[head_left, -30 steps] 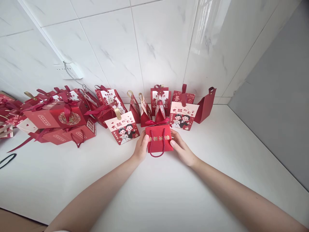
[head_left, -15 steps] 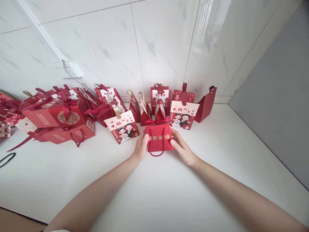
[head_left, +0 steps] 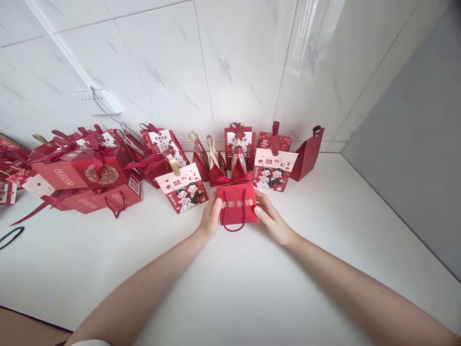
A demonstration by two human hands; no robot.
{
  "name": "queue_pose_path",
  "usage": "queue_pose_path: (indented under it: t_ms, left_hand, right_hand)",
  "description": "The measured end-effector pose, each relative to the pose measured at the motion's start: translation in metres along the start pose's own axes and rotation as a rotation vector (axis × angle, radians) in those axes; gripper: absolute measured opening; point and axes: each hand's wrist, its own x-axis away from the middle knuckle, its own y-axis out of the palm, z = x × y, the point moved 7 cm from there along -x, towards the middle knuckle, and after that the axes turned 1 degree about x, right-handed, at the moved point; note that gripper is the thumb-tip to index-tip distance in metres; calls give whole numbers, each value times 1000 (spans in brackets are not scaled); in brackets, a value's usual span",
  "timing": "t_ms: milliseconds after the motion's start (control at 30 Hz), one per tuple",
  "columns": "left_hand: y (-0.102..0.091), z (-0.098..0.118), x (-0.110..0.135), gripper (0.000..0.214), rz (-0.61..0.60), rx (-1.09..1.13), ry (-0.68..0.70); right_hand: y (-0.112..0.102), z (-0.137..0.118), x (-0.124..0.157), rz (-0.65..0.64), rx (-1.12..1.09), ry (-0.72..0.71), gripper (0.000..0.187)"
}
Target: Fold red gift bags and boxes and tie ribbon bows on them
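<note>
A small red gift bag (head_left: pixel 236 214) with gold lettering, a rope handle hanging down its front and a bow at its top edge is between my two hands. My left hand (head_left: pixel 211 214) grips its left side, thumb on the front and the other fingers hidden behind. On the right side my right hand (head_left: pixel 272 217) holds it the same way, thumb at the front edge. Just left of the bag stands a white-and-red gift box with a cartoon couple (head_left: pixel 183 190); a matching couple box (head_left: pixel 275 170) stands behind my right hand.
Several red gift boxes stand along the tiled wall (head_left: pixel 245 62), among them a plain dark red one (head_left: pixel 308 156) at the right. Stacked ribboned boxes (head_left: pixel 86 168) fill the left side of the white table (head_left: pixel 216 293). A wall socket (head_left: pixel 99 102) with a cable is above them.
Both hands keep their hold on the red gift bag, which stays in place. The whole view has shifted very slightly.
</note>
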Motion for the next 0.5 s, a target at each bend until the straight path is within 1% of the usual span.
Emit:
queue_pose_path:
  t_ms: [267,500]
  left_hand:
    - [-1,-3,0,54,-10,-10,-2]
    - [0,-1,1,55,8,6,-1]
  right_hand:
    - [0,0,0,-2,-3,-2,51]
    - [0,-1,0,-3,0,5,52]
